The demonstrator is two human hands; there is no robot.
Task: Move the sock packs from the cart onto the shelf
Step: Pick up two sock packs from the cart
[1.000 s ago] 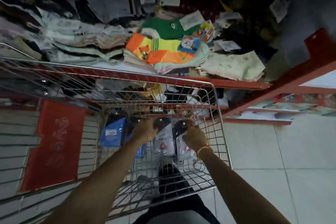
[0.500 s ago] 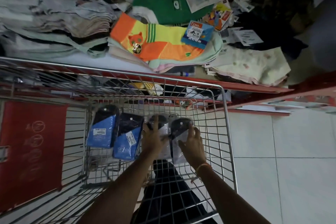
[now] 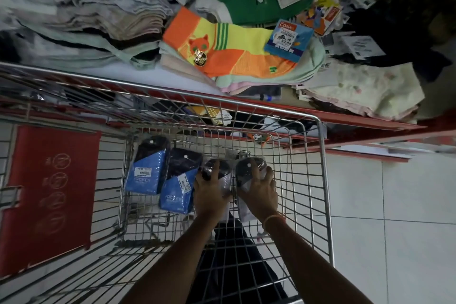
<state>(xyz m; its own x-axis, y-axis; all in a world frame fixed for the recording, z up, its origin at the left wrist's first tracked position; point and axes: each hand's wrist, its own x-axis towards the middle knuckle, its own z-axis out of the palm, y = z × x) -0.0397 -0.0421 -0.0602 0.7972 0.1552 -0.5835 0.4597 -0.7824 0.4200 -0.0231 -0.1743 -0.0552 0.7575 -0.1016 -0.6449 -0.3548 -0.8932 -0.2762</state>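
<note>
Inside the wire cart [image 3: 320, 180] lie two blue sock packs, one on the left [image 3: 148, 170] and one beside it [image 3: 179, 185]. To their right are two clear packs holding dark socks. My left hand [image 3: 211, 192] grips the left clear pack [image 3: 222, 168]. My right hand [image 3: 259, 187] grips the right clear pack [image 3: 246, 168]. Both packs rest low in the cart basket. The shelf [image 3: 153, 74] with its red edge runs just beyond the cart's far rim, piled with socks.
An orange and yellow sock stack [image 3: 222, 49], a green sock pile [image 3: 241, 2] and pale folded socks [image 3: 365, 86] crowd the shelf. A red child-seat flap [image 3: 51, 192] fills the cart's left side. White tiled floor [image 3: 394, 205] lies to the right.
The view has dropped closer to the cart. Both hands have settled lower onto the two clear packs and closed their fingers around them.
</note>
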